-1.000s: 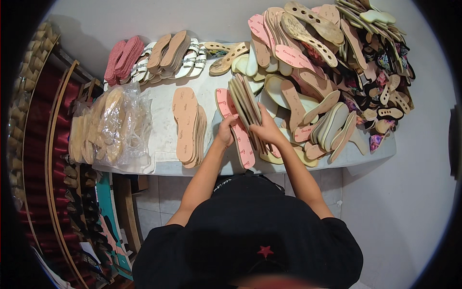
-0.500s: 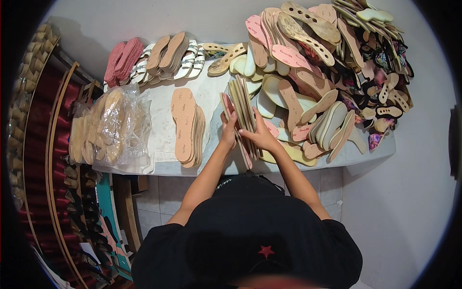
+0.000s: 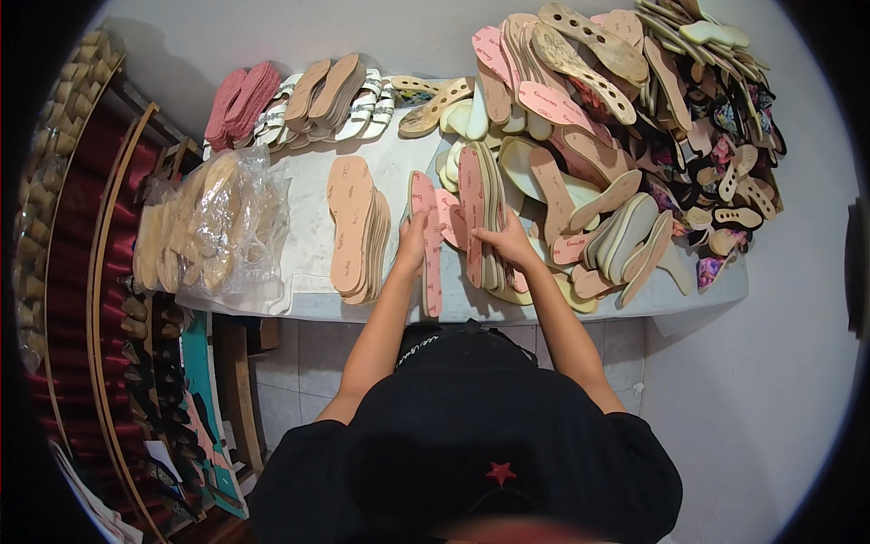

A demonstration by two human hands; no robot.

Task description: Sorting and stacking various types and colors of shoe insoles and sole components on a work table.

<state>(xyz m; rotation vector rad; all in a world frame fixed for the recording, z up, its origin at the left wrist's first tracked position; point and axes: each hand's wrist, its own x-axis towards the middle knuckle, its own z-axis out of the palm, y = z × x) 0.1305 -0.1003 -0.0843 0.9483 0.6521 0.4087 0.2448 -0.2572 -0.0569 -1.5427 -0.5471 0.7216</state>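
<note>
My left hand (image 3: pixel 413 245) grips a single pink printed insole (image 3: pixel 426 272), which stands nearly upright near the table's front edge. In my right hand (image 3: pixel 507 241) is a stack of insoles (image 3: pixel 472 199), its pink printed face turned left, my thumb across the front and my fingers hidden behind. The two are apart, and another pink piece (image 3: pixel 450 218) shows in the gap. Left of my hands a neat stack of peach insoles (image 3: pixel 348 222) lies on white cloth (image 3: pixel 304 204).
A large heap of insoles and soles (image 3: pixel 580 136) spreads over the table's right side. Floral straps (image 3: pixel 707 267) lie beyond it. Plastic-wrapped soles (image 3: pixel 213 227) sit at left. White sandals (image 3: pixel 367 113) and reddish insoles (image 3: pixel 243 104) line the back. Shelves (image 3: pixel 100 272) stand along the left.
My hands have moved apart. One pink insole is now separate in my left hand, while the rest of the stack has turned to show its pink face in my right.
</note>
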